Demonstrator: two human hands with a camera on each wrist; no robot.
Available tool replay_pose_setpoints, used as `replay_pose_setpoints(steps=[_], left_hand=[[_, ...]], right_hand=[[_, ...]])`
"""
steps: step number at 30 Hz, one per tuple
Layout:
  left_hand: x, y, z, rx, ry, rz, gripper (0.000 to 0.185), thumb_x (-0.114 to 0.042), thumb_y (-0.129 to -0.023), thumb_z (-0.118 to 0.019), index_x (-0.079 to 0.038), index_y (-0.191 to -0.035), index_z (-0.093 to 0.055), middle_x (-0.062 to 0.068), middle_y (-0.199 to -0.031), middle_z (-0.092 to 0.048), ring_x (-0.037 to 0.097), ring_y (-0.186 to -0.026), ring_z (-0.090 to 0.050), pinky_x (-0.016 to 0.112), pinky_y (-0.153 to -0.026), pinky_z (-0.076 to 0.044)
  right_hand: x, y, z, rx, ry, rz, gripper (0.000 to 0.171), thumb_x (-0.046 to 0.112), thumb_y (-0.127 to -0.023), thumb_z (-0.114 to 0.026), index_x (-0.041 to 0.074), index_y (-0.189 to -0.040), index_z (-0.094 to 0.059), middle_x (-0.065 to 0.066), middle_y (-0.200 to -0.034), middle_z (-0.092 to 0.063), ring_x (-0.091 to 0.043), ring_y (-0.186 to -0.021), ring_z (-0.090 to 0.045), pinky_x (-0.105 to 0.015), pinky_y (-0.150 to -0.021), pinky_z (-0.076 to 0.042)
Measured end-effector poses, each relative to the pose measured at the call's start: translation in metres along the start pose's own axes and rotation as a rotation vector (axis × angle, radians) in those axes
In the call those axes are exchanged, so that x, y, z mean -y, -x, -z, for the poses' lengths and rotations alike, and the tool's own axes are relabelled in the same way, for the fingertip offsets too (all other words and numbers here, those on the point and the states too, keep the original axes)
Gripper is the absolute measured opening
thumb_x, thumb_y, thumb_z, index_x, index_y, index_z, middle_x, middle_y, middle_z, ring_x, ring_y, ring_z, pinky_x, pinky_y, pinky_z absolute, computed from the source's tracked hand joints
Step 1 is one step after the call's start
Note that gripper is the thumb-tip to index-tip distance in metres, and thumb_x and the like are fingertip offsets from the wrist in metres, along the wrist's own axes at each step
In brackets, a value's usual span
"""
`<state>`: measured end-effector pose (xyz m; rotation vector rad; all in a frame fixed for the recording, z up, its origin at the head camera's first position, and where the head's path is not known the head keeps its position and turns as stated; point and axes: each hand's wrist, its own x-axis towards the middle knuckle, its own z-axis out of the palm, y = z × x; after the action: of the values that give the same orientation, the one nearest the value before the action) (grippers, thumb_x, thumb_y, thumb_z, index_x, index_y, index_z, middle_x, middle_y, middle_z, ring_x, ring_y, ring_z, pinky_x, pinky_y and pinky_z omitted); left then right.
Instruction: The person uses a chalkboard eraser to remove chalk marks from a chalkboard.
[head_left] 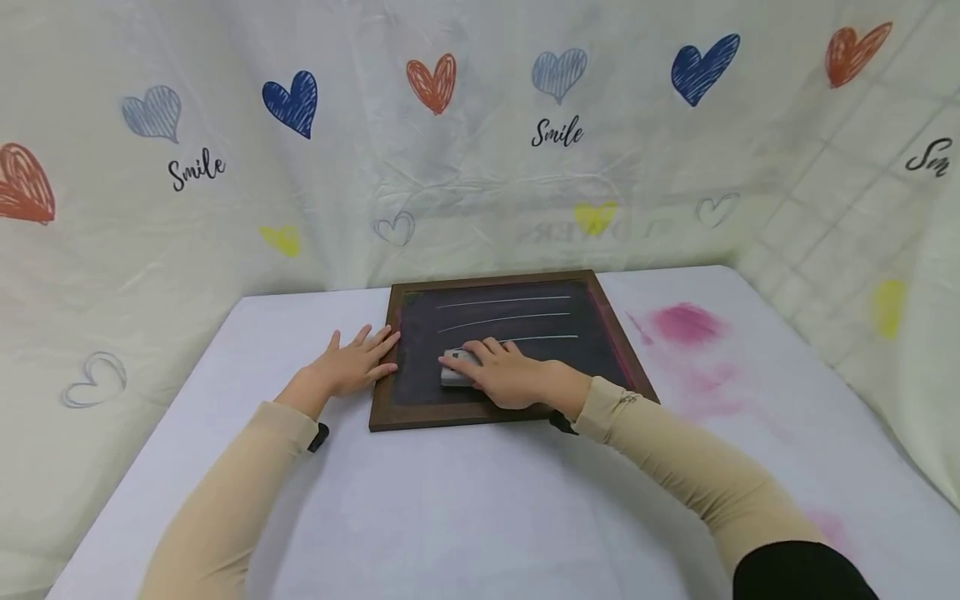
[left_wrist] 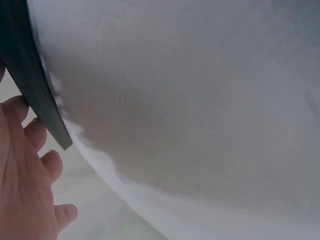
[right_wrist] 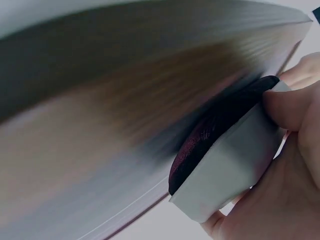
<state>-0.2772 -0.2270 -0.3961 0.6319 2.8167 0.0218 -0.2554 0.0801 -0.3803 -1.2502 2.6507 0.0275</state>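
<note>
A small blackboard (head_left: 418, 333) in a brown wooden frame lies on the white-covered table, with several thin white chalk lines (head_left: 517, 317) across its upper part. My right hand (head_left: 517, 379) grips a light grey blackboard eraser (head_left: 454, 377) over the lower left of the board. In the right wrist view, the eraser's dark, purplish felt pad (right_wrist: 205, 132) faces the board, and thumb and fingers hold its pale body (right_wrist: 232, 165) by the sides. Spread fingers of my left hand (head_left: 347, 368) rest on the frame's left edge (left_wrist: 37, 85).
Pink smudges (head_left: 686, 323) stain the white tablecloth (head_left: 450, 508) to the right of the board. Behind the table hangs a pale curtain (head_left: 480, 167) printed with hearts and the word Smile; it also closes in both sides.
</note>
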Motion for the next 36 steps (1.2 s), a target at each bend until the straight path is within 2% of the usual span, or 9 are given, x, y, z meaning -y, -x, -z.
replay_pose_setpoints(steps=[9,17,21,27,31,36], left_hand=[[0.001,-0.001,0.0,0.015,-0.016,0.008,0.07,-0.05,-0.11,-0.037,-0.015,-0.166,-0.014,0.012,-0.171,-0.009,0.04,-0.155,-0.006,0.074,-0.114,-0.001],[0.001,0.002,-0.001,0.002,-0.015,-0.001,0.071,-0.05,-0.11,-0.037,-0.014,-0.166,-0.015,0.013,-0.171,-0.011,0.041,-0.155,-0.007,0.075,-0.114,-0.002],[0.0,0.002,0.0,-0.003,-0.001,-0.003,0.071,-0.051,-0.11,-0.038,-0.014,-0.166,-0.016,0.013,-0.171,-0.011,0.041,-0.155,-0.008,0.075,-0.114,-0.001],[0.003,0.002,-0.002,0.006,-0.003,0.0,0.073,-0.057,-0.109,-0.032,-0.015,-0.167,-0.014,0.011,-0.172,-0.008,0.039,-0.156,-0.006,0.073,-0.115,-0.001],[0.007,-0.001,-0.006,0.002,0.0,-0.001,0.074,-0.059,-0.108,-0.031,-0.017,-0.167,-0.013,0.009,-0.172,-0.007,0.038,-0.156,-0.005,0.073,-0.115,0.0],[0.01,-0.005,-0.009,-0.01,-0.013,-0.009,0.073,-0.057,-0.109,-0.033,-0.017,-0.167,-0.013,0.009,-0.172,-0.008,0.038,-0.156,-0.005,0.074,-0.114,-0.001]], right_hand=[[-0.059,0.061,-0.011,-0.111,-0.078,-0.095,0.061,0.018,-0.11,-0.048,0.02,-0.165,-0.021,-0.024,-0.156,-0.032,-0.043,-0.138,-0.035,-0.063,-0.103,-0.036],[-0.09,0.105,-0.022,-0.221,-0.094,-0.13,0.06,0.012,-0.108,-0.052,0.016,-0.161,-0.024,-0.026,-0.149,-0.037,-0.045,-0.131,-0.039,-0.058,-0.09,-0.039],[-0.101,0.116,-0.025,-0.263,-0.099,-0.112,0.06,0.009,-0.107,-0.054,0.016,-0.16,-0.026,-0.027,-0.147,-0.039,-0.044,-0.129,-0.039,-0.057,-0.09,-0.037],[-0.097,0.102,-0.025,-0.272,-0.105,-0.057,0.059,0.011,-0.107,-0.054,0.016,-0.161,-0.029,-0.027,-0.148,-0.038,-0.045,-0.13,-0.038,-0.06,-0.093,-0.035],[-0.081,0.077,-0.021,-0.217,-0.1,-0.052,0.06,0.014,-0.109,-0.052,0.019,-0.163,-0.027,-0.026,-0.152,-0.035,-0.045,-0.134,-0.036,-0.063,-0.097,-0.034],[-0.048,0.039,-0.012,-0.126,-0.066,-0.02,0.059,0.018,-0.111,-0.047,0.021,-0.165,-0.022,-0.023,-0.157,-0.031,-0.043,-0.14,-0.032,-0.063,-0.104,-0.033]])
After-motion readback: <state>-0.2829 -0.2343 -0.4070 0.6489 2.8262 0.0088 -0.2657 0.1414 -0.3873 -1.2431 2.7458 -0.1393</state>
